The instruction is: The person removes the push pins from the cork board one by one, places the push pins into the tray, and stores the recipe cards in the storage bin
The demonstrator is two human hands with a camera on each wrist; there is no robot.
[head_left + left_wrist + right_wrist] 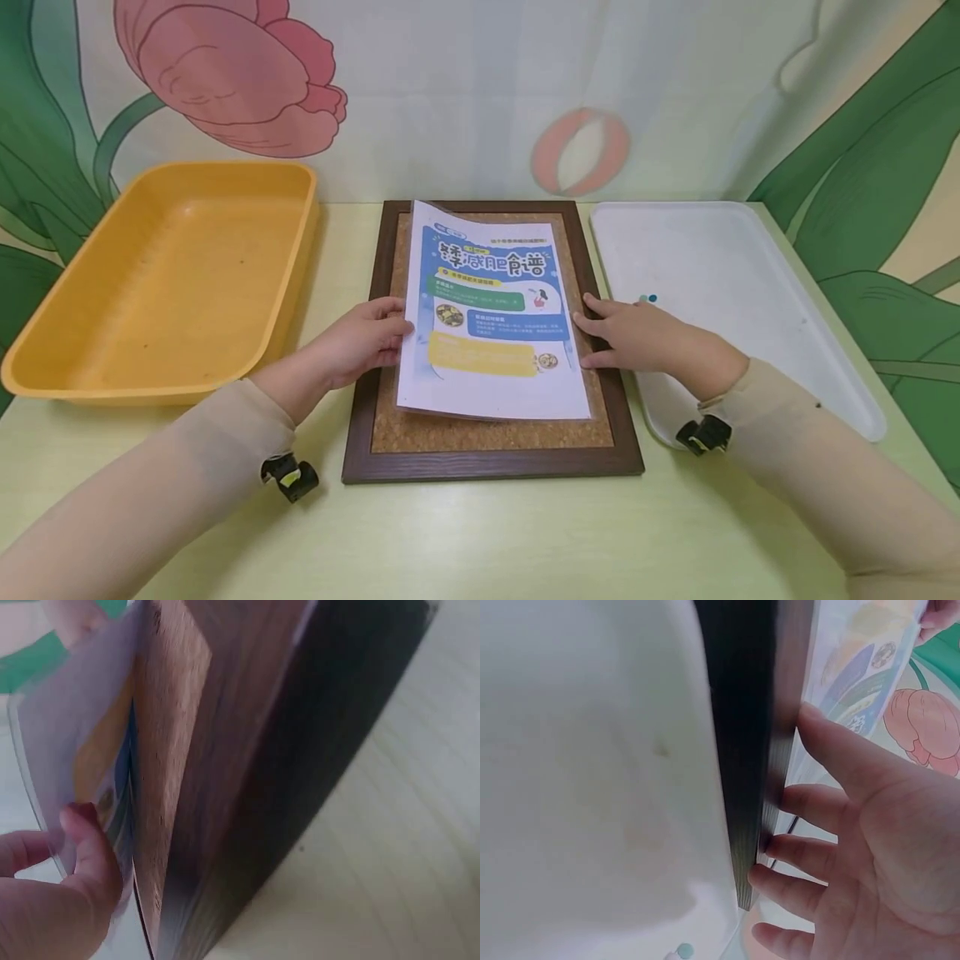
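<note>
A laminated sheet (491,395), printed in blue, green and yellow with Chinese characters, lies tilted over a cork board (491,436) with a dark brown wooden frame (491,465). My left hand (347,340) pinches the sheet's left edge, thumb on the printed face in the left wrist view, where that edge stands raised off the cork. At the opposite side, my right hand (637,335) has its fingers spread along the right edge of sheet and frame. The right wrist view shows the fingertips (769,876) resting on the frame, not curled round anything.
On the left stands a deep yellow tray (187,390). A shallow white tray (757,333) lies on the right, close beside the frame, holding small blue-green pieces (652,297). Behind the pale green table (480,542) hangs a flower-printed curtain (450,100).
</note>
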